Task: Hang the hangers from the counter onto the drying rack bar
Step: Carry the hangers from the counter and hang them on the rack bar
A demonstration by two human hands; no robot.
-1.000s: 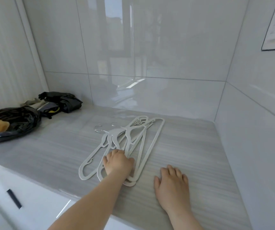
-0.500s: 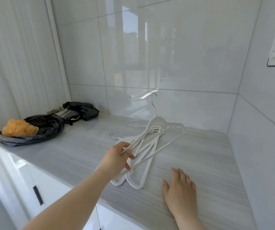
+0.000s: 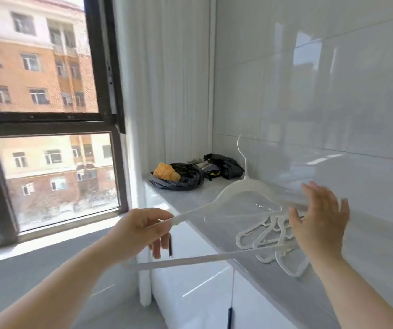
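Above the counter (image 3: 202, 195), left hand (image 3: 141, 230) grips one hanger (image 3: 245, 186) by its end; right hand (image 3: 321, 219) spread loose beside it, empty. Other hangers (image 3: 269, 236) lie piled on counter. Rack bar unseen; hanging probably all left.

One white hanger (image 3: 245, 186) sits lifted above the counter (image 3: 368, 245), and roughly three more hangers (image 3: 262, 236) lie piled on it. At the counter's far end are one black bag (image 3: 186, 180), one orange lump (image 3: 166, 171) and one dark bundle (image 3: 226, 165).
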